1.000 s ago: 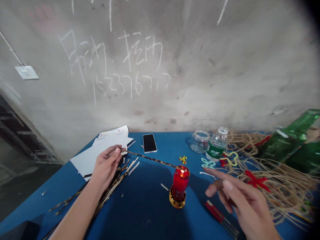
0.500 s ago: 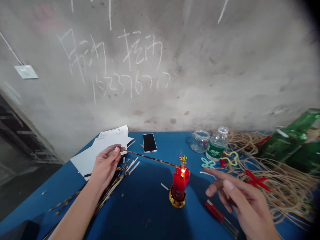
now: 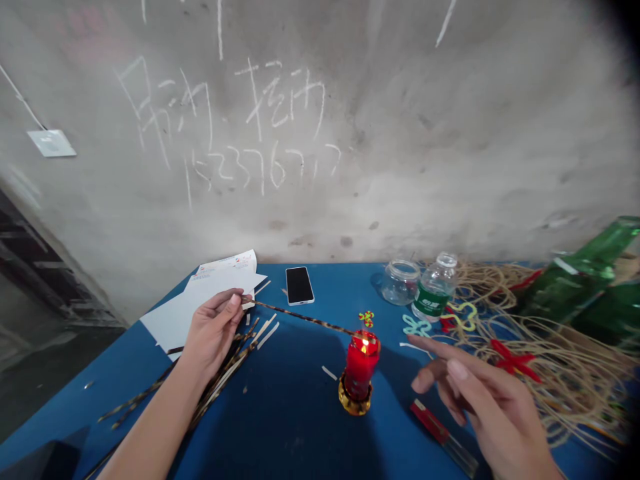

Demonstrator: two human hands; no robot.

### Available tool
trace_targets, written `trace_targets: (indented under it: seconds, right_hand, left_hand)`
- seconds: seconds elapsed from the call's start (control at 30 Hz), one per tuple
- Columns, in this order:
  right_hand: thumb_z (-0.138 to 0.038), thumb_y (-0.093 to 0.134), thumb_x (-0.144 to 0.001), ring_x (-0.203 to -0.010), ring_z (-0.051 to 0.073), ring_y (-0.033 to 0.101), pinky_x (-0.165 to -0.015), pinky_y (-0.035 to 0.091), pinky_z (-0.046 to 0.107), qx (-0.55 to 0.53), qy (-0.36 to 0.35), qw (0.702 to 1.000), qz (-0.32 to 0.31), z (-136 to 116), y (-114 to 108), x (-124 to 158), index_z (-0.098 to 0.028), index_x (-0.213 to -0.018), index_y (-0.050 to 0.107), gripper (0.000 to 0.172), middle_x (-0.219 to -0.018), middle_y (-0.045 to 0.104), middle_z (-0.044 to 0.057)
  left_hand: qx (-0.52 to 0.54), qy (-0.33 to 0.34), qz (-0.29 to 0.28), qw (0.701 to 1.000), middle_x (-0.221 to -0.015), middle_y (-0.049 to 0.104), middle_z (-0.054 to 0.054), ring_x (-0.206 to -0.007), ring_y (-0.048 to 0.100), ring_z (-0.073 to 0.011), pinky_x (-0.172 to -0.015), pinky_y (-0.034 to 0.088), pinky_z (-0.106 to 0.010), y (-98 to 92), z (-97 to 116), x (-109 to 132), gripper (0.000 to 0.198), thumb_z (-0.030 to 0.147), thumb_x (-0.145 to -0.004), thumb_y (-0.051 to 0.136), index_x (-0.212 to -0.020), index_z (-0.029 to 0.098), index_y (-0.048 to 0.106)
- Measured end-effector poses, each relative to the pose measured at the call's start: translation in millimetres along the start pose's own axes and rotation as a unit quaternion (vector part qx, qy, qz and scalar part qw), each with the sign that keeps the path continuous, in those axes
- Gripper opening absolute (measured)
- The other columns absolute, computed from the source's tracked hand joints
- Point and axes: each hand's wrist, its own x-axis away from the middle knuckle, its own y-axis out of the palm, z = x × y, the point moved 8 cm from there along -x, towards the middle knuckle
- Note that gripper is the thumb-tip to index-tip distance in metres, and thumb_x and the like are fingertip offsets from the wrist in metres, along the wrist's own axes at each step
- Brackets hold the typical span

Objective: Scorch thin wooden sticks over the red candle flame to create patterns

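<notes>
Chalk writing (image 3: 265, 127) on the concrete wall is showing two large Chinese characters over digits starting 15237. On the blue table (image 3: 290, 427), printed papers (image 3: 210, 293) are lying under the left hand (image 3: 213, 331), which is pinching a mottled cane strip (image 3: 300, 318) between thumb and fingers. Loose strips (image 3: 220, 377) are lying below it. A black-screened smartphone (image 3: 300, 285) is sitting beyond. The strip's far tip is reaching the rim of a lit red candle (image 3: 361, 367) in a gold holder, just beside the flame. Further right, a glass jar (image 3: 400, 282) and a water bottle (image 3: 434, 288) are standing, its green label too small to read. The right hand (image 3: 480, 400) is hovering open, fingers spread, near what is probably a red lighter (image 3: 443, 440). Tangled rattan (image 3: 550, 360) and green glass bottles (image 3: 590, 280) are lying far right.
</notes>
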Motion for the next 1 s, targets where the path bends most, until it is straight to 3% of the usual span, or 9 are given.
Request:
trace_targets:
  seconds: [0.47, 1.0]
  right_hand:
    - [-0.052, 0.064, -0.111, -0.05, 0.014, 0.053, -0.043, 0.048, 0.026, 0.006, 0.013, 1.0, 0.01, -0.2, -1.5, 0.3, -0.024, -0.14, 0.084, 0.045, -0.085, 0.083, 0.011]
    - [-0.051, 0.068, -0.109, -0.05, 0.012, 0.054, -0.042, 0.048, 0.022, -0.016, -0.004, 0.998, 0.055, -12.3, -8.4, -2.0, -0.031, -0.134, 0.088, 0.037, -0.082, 0.082, 0.009]
  left_hand:
    - [-0.007, 0.006, -0.01, 1.0, -0.081, 0.081, -0.009, -0.057, 0.054, -0.0031, -0.058, 0.053, -0.01, 4.9, 2.2, 3.0, 0.047, 0.038, -0.058, 0.115, -0.09, 0.015, 0.09]
    - [-0.016, 0.009, -0.015, 1.0, -0.083, 0.081, -0.009, -0.057, 0.052, -0.0031, -0.057, 0.051, -0.01, 8.1, 0.7, 6.6, 0.044, 0.039, -0.062, 0.113, -0.09, 0.016, 0.089]
